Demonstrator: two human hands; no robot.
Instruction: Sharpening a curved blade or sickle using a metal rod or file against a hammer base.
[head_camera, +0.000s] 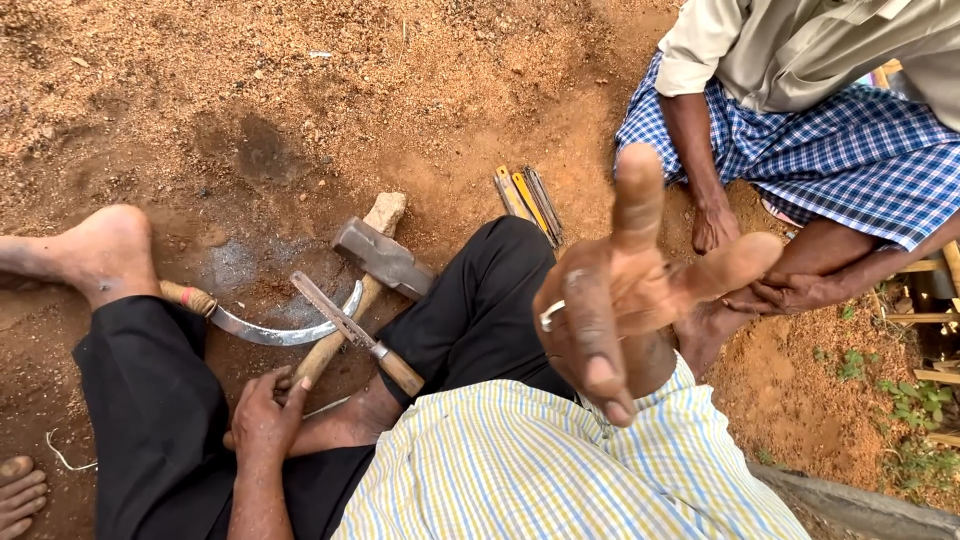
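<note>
On the bare dirt ground (300, 90) between our knees, our left hand (265, 420) curls its fingers round the end of the hammer (375, 262) handle, while our right hand (625, 290) is raised with fingers spread, holding nothing.

We see the hammer lying across a curved sickle (270, 328), with a file (350, 330) laid over both, all touching in one small pile beside our left foot (105, 255). We judge that lifting the hammer could drag the file or roll the sickle's edge toward our foot or shin. Room is tight between our legs; open ground lies toward the far left. Another person (800, 110) sits near on the right, and a few flat tools (530, 200) lie beside our knee.
</note>
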